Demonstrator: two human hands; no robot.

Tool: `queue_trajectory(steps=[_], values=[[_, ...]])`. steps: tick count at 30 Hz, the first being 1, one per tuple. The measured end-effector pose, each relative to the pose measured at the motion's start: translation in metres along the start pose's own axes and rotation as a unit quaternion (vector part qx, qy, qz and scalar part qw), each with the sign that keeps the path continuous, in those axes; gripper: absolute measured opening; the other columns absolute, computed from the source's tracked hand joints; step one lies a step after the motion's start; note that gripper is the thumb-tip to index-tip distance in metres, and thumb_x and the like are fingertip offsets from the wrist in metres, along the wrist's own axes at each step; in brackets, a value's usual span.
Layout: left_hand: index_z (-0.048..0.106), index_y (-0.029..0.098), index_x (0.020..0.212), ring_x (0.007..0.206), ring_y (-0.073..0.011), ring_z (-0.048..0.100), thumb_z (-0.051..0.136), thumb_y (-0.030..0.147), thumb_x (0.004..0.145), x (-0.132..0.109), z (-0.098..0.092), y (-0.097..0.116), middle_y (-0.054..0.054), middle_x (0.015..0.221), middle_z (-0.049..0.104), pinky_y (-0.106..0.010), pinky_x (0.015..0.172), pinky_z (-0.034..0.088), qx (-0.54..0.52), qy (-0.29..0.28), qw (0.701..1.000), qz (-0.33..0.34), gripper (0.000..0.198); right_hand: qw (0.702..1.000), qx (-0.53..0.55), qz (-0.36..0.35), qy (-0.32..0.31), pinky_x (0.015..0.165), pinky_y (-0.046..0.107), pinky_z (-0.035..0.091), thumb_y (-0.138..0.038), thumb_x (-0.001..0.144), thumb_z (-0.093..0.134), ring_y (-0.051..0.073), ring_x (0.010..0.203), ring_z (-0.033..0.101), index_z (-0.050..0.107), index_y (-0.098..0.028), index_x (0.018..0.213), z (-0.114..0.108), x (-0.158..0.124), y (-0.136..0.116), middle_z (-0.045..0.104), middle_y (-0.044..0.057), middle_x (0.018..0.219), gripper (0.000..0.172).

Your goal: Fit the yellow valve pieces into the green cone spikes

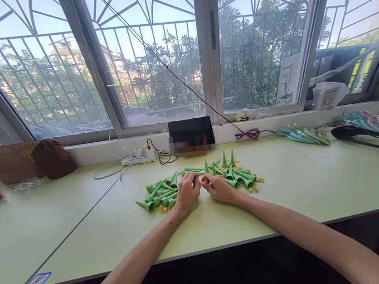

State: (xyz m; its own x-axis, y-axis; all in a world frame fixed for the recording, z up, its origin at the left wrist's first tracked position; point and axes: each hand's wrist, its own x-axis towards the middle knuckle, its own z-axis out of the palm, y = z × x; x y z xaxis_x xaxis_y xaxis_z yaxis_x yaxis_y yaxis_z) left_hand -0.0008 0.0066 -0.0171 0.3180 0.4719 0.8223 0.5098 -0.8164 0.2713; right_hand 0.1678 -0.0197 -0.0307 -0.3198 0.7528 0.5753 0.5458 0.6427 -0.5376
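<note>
A heap of several green plastic cone spikes (163, 193) lies on the pale green table (100, 229), with a few cones standing upright (227, 159) and small yellow parts (256, 184) scattered among them. My left hand (187, 194) and my right hand (219, 188) meet in the middle of the heap, fingers curled and nearly touching. The left hand's fingers pinch a green cone spike that points down toward the table. The right hand's fingertips close on a small piece I cannot make out.
A dark tablet (191, 135) leans on the window sill behind the heap. A white power strip (138, 157) with cables lies to its left, a brown pouch (52, 158) farther left. Green packets (303, 134) and dark tools (363, 133) lie at right.
</note>
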Motion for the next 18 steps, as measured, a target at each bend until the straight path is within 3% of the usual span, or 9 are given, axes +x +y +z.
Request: queue_trajectory(steps=[18], values=[[0.061,0.019,0.092,0.081,-0.019,0.063,0.052,0.012,0.089,-0.0017,0.0019,-0.0048,-0.004,0.087,0.067,-0.031,0.075,0.051,0.002,0.005,1.0,-0.007,0.013,1.0,0.003,-0.01,-0.002,0.064,0.024,0.037,-0.023,0.099,0.044,0.014,0.063,0.051,0.056,-0.019,0.096,0.0013,-0.0004,-0.0011,0.059,0.0,0.073,0.012]])
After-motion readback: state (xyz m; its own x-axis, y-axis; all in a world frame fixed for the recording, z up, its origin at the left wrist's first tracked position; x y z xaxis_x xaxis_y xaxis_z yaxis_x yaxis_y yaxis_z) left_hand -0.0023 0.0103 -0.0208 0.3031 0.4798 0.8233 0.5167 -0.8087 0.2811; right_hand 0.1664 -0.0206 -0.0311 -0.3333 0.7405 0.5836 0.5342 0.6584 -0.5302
